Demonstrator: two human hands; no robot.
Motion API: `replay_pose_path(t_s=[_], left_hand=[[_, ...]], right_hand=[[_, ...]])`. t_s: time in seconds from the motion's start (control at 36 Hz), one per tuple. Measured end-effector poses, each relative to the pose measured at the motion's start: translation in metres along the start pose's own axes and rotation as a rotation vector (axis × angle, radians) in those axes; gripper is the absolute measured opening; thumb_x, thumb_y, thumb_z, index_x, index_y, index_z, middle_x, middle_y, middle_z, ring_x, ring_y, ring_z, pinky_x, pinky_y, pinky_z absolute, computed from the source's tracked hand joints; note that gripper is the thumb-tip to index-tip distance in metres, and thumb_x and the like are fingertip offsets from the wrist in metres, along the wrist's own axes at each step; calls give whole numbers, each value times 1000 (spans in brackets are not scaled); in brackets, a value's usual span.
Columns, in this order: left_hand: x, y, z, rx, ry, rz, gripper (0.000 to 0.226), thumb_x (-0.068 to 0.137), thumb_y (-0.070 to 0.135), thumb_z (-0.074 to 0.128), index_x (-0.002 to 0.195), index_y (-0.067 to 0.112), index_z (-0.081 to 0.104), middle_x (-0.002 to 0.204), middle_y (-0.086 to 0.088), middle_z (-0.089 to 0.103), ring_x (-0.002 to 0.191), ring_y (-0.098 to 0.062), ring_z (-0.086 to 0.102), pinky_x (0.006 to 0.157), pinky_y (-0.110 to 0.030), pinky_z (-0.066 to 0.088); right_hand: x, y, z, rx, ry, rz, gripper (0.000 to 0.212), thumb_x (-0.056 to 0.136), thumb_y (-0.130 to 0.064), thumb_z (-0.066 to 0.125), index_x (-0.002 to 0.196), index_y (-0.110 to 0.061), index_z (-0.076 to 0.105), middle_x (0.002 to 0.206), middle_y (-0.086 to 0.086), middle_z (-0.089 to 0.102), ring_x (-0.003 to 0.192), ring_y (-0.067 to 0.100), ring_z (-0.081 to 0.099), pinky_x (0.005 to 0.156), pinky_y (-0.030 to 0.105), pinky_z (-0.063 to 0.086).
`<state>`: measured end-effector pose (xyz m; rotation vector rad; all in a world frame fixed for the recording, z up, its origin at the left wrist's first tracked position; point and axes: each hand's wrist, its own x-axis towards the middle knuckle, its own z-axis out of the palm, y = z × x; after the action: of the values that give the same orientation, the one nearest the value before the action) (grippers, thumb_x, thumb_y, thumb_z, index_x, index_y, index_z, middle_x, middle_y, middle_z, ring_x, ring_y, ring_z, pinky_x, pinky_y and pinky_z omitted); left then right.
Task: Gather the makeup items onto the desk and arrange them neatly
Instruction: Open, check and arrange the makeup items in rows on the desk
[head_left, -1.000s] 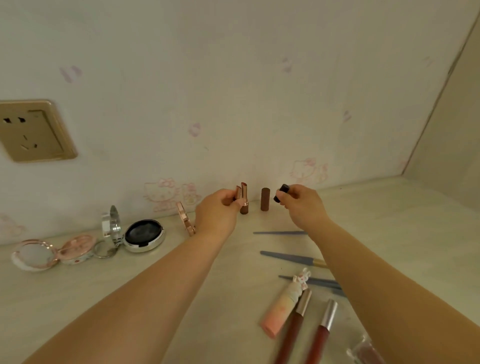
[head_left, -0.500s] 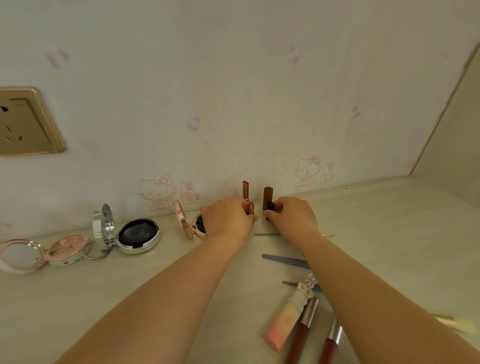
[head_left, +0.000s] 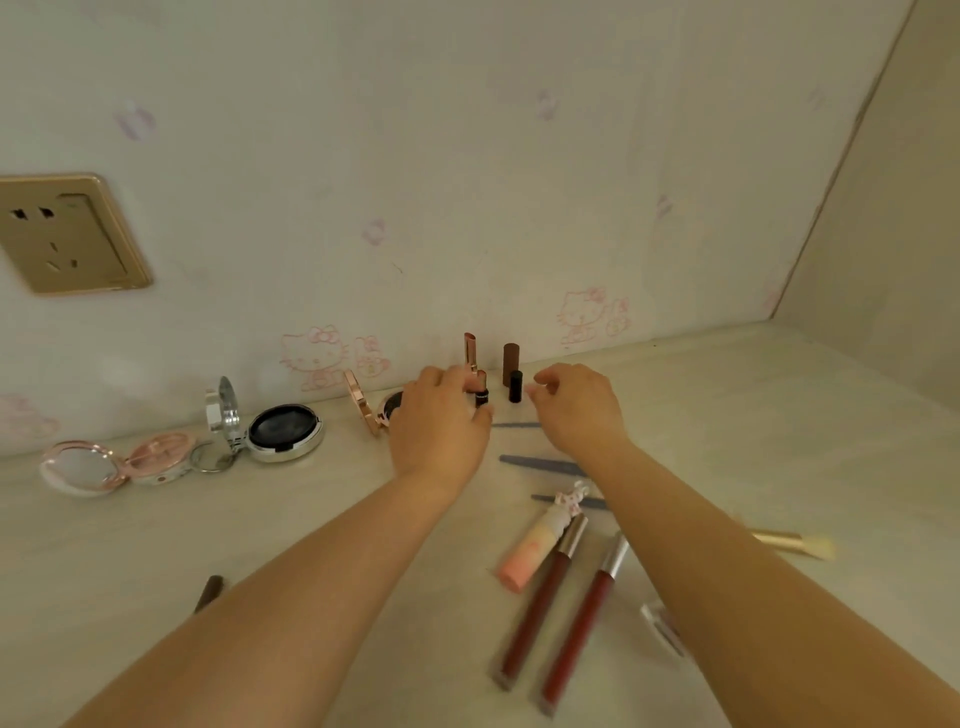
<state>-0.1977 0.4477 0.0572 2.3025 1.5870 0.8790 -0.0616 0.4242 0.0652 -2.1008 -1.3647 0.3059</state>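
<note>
Your arms reach across the desk (head_left: 156, 545) toward the wall. Your left hand (head_left: 441, 426) touches an upright lipstick (head_left: 481, 389), fingers loosely bent round it. Your right hand (head_left: 576, 405) hovers just right of a black cap (head_left: 515, 386), fingers relaxed and holding nothing. Compacts (head_left: 283, 434) lie left of your left hand; two gloss tubes (head_left: 540, 597) sit between your forearms

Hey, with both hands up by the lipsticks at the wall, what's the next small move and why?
Probably let the left hand release the open lipstick it is setting upright, then lift away. The right hand already hangs open beside the small black tube, which stands by itself near the brown tube and rose-gold lipstick.
</note>
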Motion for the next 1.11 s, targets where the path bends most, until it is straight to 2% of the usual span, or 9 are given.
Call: replay_pose_path(t_s=[0.06,0.17,0.25,0.39,0.58,0.67,0.89,1.03,1.11], left_hand=[[-19,6,-5,-26,-77,34,18,89,38,54,101,27,63,107,5,60,97,-15,57,78,-36,49],[-54,19,-10,5,-305,-25,27,87,52,50,89,30,64,95,7,64,89,-16,59,73,-30,48],[-74,25,-9,11,-375,-61,33,81,61,51,82,30,61,86,11,60,87,-14,58,74,-29,48],[-92,27,-10,79,-321,-83,34,83,57,52,89,27,66,103,3,57,99,-19,55,79,-31,46],[-112,26,-11,23,-225,-142,37,84,56,52,89,22,65,98,3,58,86,-14,56,75,-31,50],[-119,19,-24,-22,-180,-123,34,87,50,52,96,19,64,101,3,59,88,-14,55,75,-28,46],[-133,-26,-80,-24,-17,-98,32,88,49,54,105,22,59,99,4,67,89,-17,61,73,-37,50],[-148,-68,-118,79,24,-59,30,88,47,55,107,24,56,103,7,66,91,-19,61,72,-33,46],[-159,-94,-135,99,64,-26,27,87,43,57,106,24,57,104,7,67,92,-20,62,72,-33,45]], right_hand=[[-15,5,-6,-2,37,-16,30,96,-27,43,115,-15,63,119,7,61,112,25,52,94,36,44],[-43,13,-11,19,94,-35,29,95,-20,41,109,-14,66,113,8,63,106,26,54,90,37,45],[-64,16,-12,39,123,-37,31,95,-18,39,108,-16,67,112,7,64,106,25,52,89,35,45],[-92,19,-16,57,128,12,32,94,-18,38,105,-16,68,110,5,63,107,23,49,88,38,46],[-120,13,-18,100,131,27,27,94,-17,41,107,-19,65,110,1,61,104,18,49,88,35,48],[-131,6,-16,146,126,10,24,94,-17,44,111,-20,62,113,-1,59,105,16,50,86,29,46],[-150,-40,4,324,100,5,24,95,-29,48,118,-21,51,108,-3,55,90,11,50,74,25,39],[-168,-68,39,174,213,-312,28,93,-27,51,119,-17,52,116,4,49,104,21,49,81,30,41],[-178,-81,62,47,282,-584,32,89,-30,47,111,-13,62,107,10,57,93,30,53,74,40,49]])
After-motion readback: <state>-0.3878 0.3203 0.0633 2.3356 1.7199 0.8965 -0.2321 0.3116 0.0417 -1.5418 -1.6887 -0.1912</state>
